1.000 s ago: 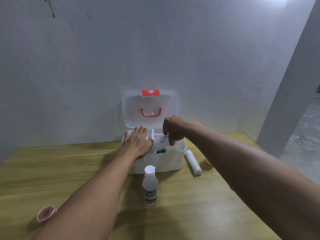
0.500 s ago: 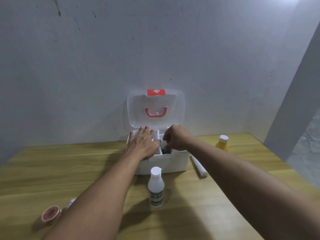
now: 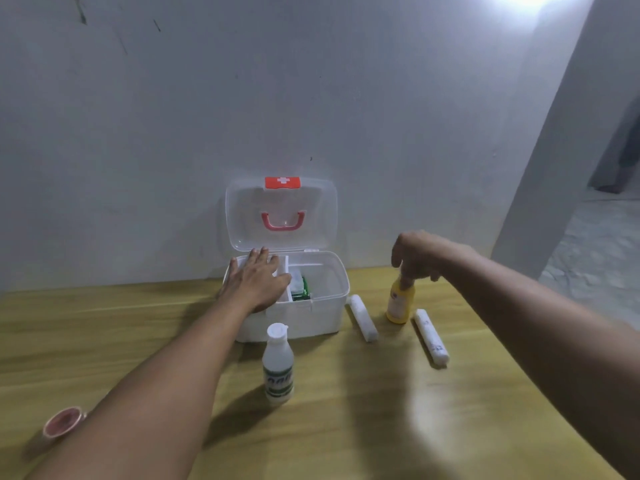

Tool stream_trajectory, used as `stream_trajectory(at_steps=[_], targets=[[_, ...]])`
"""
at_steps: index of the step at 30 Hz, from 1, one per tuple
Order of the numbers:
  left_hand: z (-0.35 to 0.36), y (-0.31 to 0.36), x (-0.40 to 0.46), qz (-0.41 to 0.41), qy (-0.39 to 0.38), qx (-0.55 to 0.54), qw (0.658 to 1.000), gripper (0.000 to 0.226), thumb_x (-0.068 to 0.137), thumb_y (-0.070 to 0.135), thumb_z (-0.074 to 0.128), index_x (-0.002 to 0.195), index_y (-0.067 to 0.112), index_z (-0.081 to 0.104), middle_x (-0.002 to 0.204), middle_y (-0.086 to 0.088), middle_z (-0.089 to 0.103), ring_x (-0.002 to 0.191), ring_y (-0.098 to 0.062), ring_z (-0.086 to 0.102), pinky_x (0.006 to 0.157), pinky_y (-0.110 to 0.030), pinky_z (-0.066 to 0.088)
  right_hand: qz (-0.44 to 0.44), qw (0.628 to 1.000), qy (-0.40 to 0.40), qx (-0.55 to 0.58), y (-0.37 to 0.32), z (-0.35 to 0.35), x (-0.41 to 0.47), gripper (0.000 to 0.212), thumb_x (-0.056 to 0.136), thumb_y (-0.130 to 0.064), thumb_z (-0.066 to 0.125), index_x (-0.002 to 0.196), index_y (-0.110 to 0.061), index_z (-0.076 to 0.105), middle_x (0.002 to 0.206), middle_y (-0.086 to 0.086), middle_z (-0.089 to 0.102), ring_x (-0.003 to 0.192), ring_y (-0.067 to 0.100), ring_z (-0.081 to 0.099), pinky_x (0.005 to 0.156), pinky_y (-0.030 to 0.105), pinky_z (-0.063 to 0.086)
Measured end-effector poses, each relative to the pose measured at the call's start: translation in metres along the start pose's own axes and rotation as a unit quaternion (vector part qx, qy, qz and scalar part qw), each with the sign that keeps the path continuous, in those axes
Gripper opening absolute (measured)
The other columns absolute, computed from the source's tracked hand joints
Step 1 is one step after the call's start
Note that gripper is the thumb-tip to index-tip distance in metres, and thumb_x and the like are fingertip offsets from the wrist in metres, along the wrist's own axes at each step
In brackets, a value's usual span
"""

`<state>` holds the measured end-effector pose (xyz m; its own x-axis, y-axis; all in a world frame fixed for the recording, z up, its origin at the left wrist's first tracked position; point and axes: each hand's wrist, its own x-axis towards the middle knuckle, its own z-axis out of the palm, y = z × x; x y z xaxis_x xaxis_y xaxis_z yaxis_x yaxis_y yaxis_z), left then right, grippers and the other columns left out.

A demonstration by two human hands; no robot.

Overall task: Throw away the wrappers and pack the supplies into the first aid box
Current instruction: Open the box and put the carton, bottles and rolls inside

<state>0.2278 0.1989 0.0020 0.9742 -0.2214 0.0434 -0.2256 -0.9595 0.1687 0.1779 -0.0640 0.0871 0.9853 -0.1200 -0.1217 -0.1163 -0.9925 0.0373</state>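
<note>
Now the left hand (image 3: 254, 280) lies flat, fingers spread, on the open first aid box (image 3: 325, 308) at the wall. Just right of it, the right hand (image 3: 414, 256) pinches the yellow bottle (image 3: 398, 304) by its top, between two white rolls (image 3: 363, 318).

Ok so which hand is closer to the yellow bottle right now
Right. The right hand is over the yellow bottle, fingers at its top. The left hand rests flat on the first aid box, off to the bottle's left.
</note>
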Motion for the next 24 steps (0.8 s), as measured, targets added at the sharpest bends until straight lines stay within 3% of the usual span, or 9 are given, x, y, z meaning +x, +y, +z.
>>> stream_trajectory(at_steps=[4,8,10,13,16,20,22,24], targets=[[0.0,0.0,-0.001,-0.001,-0.002,-0.001,1.0,0.063,0.097,0.049,0.022,0.153,0.021,0.011,0.163,-0.002,-0.003,0.15,-0.018,-0.005,0.12,-0.049,-0.004,0.001,0.996,0.026,0.081,0.01,0.019,-0.004,0.033,0.079,0.002,0.071,0.11,-0.005,0.067,0.106,0.02,0.064,0.062,0.031,0.071,0.054,0.037,0.061],[-0.001,0.001,-0.003,-0.001,-0.002,-0.003,1.0,0.063,0.098,0.048,0.022,0.153,0.02,0.011,0.163,-0.003,-0.003,0.15,-0.018,-0.005,0.12,-0.049,-0.004,-0.026,0.994,0.073,0.074,0.011,0.017,-0.007,0.028,0.078,-0.005,0.074,0.106,-0.006,0.069,0.097,0.017,0.068,0.061,0.029,0.07,0.051,0.035,0.06],[-0.001,0.001,-0.003,0.0,-0.003,-0.005,1.0,0.062,0.098,0.046,0.021,0.153,0.019,0.011,0.163,-0.003,-0.003,0.15,-0.018,-0.004,0.12,-0.049,-0.004,-0.041,0.992,0.114,0.047,0.009,0.004,-0.012,0.025,0.079,-0.008,0.073,0.104,-0.007,0.071,0.095,0.015,0.07,0.069,0.027,0.068,0.056,0.032,0.056],[0.0,0.0,-0.001,0.0,-0.004,0.001,1.0,0.06,0.099,0.041,0.018,0.153,0.018,0.01,0.163,-0.003,-0.003,0.15,-0.018,-0.005,0.12,-0.049,-0.004,-0.083,0.979,0.184,0.025,-0.004,-0.027,-0.023,0.023,0.083,-0.009,0.066,0.106,-0.009,0.071,0.104,0.017,0.071,0.082,0.03,0.063,0.064,0.029,0.044],[0.0,0.0,-0.002,-0.001,-0.006,-0.002,1.0,0.058,0.099,0.039,0.017,0.153,0.018,0.009,0.163,-0.003,-0.003,0.15,-0.018,-0.005,0.12,-0.049,-0.004,-0.138,0.961,0.228,0.078,-0.029,-0.053,-0.034,0.024,0.086,-0.01,0.064,0.109,-0.011,0.07,0.11,0.016,0.069,0.083,0.027,0.061,0.069,0.032,0.048],[-0.002,0.001,-0.004,0.002,-0.002,-0.015,1.0,0.058,0.097,0.026,0.019,0.153,0.016,0.011,0.163,-0.004,-0.002,0.151,-0.018,-0.004,0.121,-0.05,-0.003,-0.194,0.95,0.204,0.138,-0.071,-0.046,-0.038,0.02,0.086,-0.009,0.062,0.104,-0.01,0.071,0.098,0.007,0.07,0.078,0.023,0.062,0.063,0.029,0.053],[-0.002,0.001,-0.003,0.005,0.003,-0.012,1.0,0.058,0.096,0.02,0.02,0.153,0.015,0.013,0.163,-0.005,-0.001,0.151,-0.02,-0.002,0.121,-0.051,-0.001,-0.207,0.95,0.186,0.139,-0.091,-0.028,-0.033,0.017,0.084,-0.006,0.059,0.096,-0.004,0.072,0.092,0.013,0.071,0.077,0.028,0.063,0.062,0.03,0.054],[-0.003,0.001,-0.004,0.003,0.005,-0.012,1.0,0.058,0.096,0.018,0.021,0.153,0.015,0.013,0.163,-0.005,0.0,0.151,-0.02,-0.002,0.121,-0.05,-0.001,-0.207,0.955,0.157,0.141,-0.107,-0.008,-0.026,0.013,0.082,-0.003,0.061,0.091,0.0,0.069,0.084,0.014,0.067,0.07,0.026,0.057,0.05,0.02,0.042]])
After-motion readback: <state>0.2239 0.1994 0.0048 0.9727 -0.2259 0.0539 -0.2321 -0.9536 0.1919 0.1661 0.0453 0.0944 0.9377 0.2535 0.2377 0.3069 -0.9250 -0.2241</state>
